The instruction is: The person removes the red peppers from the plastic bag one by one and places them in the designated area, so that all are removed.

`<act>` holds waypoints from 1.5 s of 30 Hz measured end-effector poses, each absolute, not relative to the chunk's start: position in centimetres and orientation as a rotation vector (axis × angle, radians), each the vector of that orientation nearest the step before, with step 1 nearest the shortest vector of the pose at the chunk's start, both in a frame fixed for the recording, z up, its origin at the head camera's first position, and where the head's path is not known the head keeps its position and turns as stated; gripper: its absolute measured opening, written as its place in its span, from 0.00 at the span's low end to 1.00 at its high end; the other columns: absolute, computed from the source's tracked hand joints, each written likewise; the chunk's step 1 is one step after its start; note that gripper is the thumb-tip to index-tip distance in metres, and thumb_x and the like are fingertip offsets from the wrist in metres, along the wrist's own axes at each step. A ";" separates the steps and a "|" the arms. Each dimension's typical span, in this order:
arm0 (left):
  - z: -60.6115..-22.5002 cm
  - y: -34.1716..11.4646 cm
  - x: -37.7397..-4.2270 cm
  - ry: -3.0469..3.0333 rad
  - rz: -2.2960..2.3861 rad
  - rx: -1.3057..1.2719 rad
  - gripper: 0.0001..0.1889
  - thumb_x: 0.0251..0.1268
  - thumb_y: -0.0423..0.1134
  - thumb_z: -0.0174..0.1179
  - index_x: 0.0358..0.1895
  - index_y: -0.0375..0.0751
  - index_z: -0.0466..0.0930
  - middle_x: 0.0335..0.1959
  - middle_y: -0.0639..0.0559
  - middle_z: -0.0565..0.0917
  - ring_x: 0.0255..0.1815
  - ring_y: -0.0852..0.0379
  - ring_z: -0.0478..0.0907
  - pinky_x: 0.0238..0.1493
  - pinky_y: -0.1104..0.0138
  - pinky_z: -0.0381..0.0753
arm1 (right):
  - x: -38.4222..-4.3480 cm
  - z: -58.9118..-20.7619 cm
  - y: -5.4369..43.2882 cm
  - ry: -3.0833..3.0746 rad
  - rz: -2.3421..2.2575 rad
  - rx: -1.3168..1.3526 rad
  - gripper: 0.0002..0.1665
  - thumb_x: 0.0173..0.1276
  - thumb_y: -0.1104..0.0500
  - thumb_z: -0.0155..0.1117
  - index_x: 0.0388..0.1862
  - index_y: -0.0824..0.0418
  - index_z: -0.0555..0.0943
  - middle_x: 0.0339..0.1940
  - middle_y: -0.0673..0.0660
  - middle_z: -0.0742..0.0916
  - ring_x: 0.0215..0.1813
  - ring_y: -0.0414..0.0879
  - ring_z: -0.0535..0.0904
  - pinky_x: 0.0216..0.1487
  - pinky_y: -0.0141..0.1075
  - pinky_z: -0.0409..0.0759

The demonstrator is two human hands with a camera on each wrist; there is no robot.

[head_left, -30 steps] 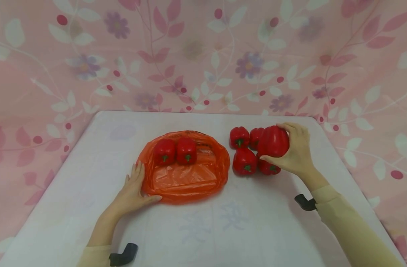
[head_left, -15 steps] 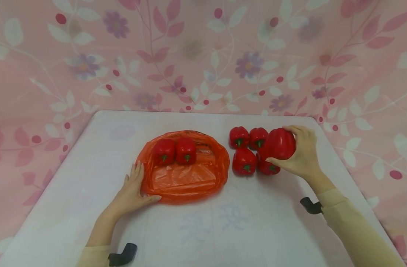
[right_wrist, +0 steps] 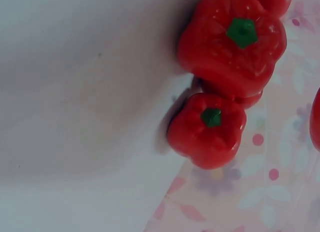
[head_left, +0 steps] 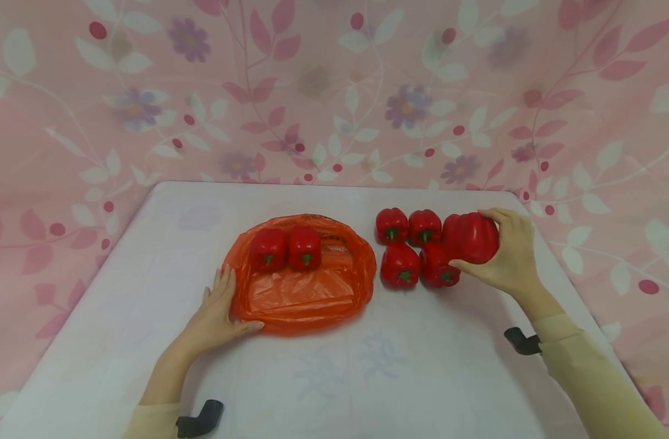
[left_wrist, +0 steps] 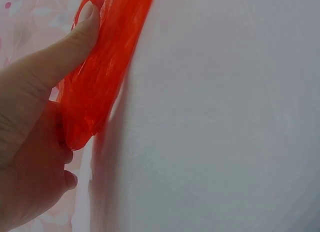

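My right hand (head_left: 510, 262) grips a red bell pepper (head_left: 479, 238), thumb below and fingers over the top. Another red surface shows just left of it, partly hidden. Beside it stand more red bell peppers, such as a front-left one (head_left: 400, 266) and a front-right one (head_left: 438, 266); in the right wrist view their green stems (right_wrist: 211, 117) show. My left hand (head_left: 211, 320) rests against the left front corner of an orange plastic bag (head_left: 298, 326), thumb straight along the outside. Two red peppers (head_left: 269, 249) sit in the bag's back left part.
Everything stands on a white table (head_left: 345, 390) with faint blue markings. Its back edge meets a pink flowered cloth (head_left: 323, 91). Black curved pieces stick out at the left wrist (head_left: 201, 419) and the right wrist (head_left: 523, 341).
My right hand has moved to the right with the pepper, uncovering more of the peppers behind it. My left hand and the bag look unmoved.
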State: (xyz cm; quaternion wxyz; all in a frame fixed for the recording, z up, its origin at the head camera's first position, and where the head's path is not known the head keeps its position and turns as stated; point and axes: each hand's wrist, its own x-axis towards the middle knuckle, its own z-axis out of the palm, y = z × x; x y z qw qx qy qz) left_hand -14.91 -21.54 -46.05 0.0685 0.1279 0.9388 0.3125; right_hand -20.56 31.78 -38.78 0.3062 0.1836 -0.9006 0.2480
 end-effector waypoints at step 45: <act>-46.2 -21.5 -14.8 2.824 0.939 0.378 0.65 0.47 0.61 0.70 0.74 0.26 0.36 0.77 0.34 0.35 0.76 0.38 0.27 0.70 0.39 0.32 | -20.2 -42.3 36.7 -2.660 0.569 0.284 0.54 0.35 0.52 0.84 0.61 0.65 0.67 0.57 0.66 0.74 0.58 0.64 0.64 0.44 0.64 0.71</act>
